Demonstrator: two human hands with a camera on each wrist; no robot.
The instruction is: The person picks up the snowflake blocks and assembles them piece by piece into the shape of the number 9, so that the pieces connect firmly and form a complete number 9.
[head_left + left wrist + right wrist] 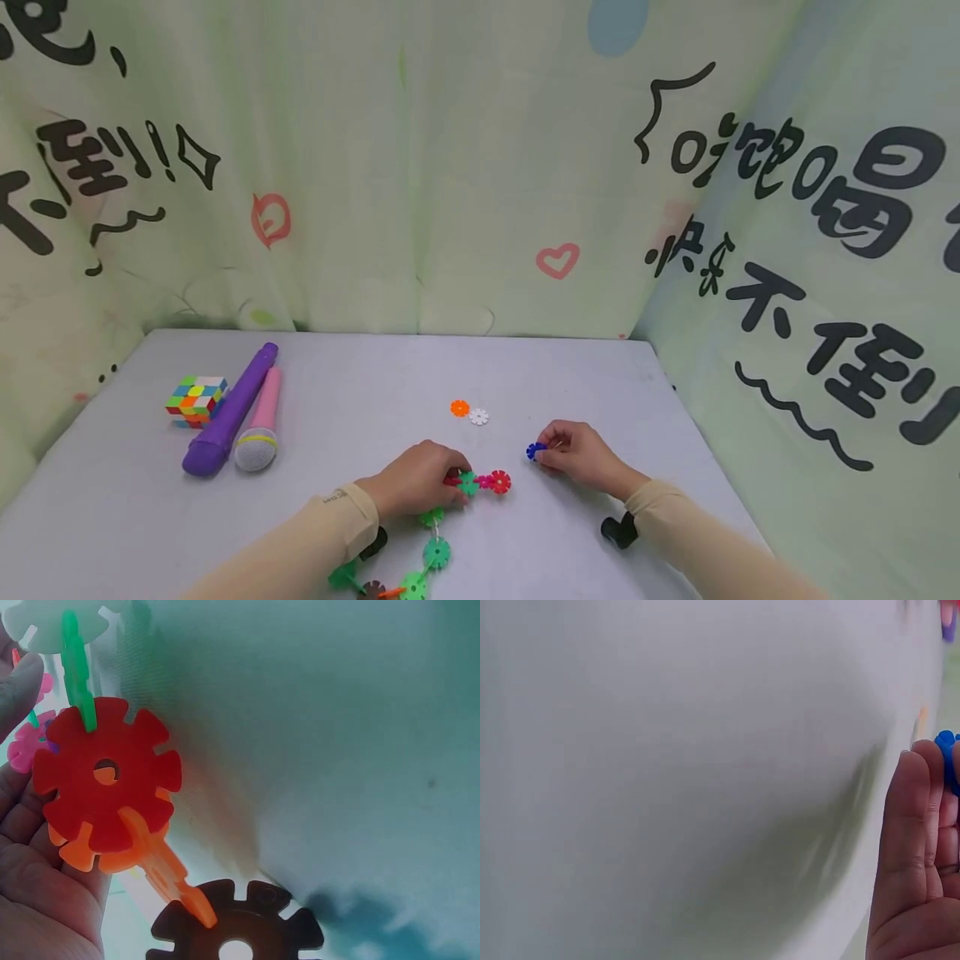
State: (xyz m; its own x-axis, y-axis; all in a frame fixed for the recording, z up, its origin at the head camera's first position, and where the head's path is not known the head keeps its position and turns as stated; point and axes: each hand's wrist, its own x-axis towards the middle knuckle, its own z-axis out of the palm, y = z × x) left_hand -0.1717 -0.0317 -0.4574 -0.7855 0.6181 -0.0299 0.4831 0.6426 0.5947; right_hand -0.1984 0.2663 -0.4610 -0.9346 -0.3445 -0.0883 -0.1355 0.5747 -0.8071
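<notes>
My left hand (420,483) grips a chain of interlocking snowflake discs near its far end. Just past the fingers, a green disc (468,483) and a red disc (500,482) stick out to the right. The chain curves back toward me through several green discs (437,552), partly behind the left forearm. In the left wrist view, a red disc (142,780) and a dark disc (225,919) hang joined by an orange one (176,881). To the right, my right hand (588,457) pinches a blue snowflake disc (534,451) between thumb and fingers, apart from the chain.
Beyond the hands lie a loose orange disc (460,408) and a white disc (478,417). At the left stand a puzzle cube (193,400), a purple microphone-shaped thing (232,412) and a pink toy microphone (266,414). A printed curtain (465,208) hangs behind the white table (360,375).
</notes>
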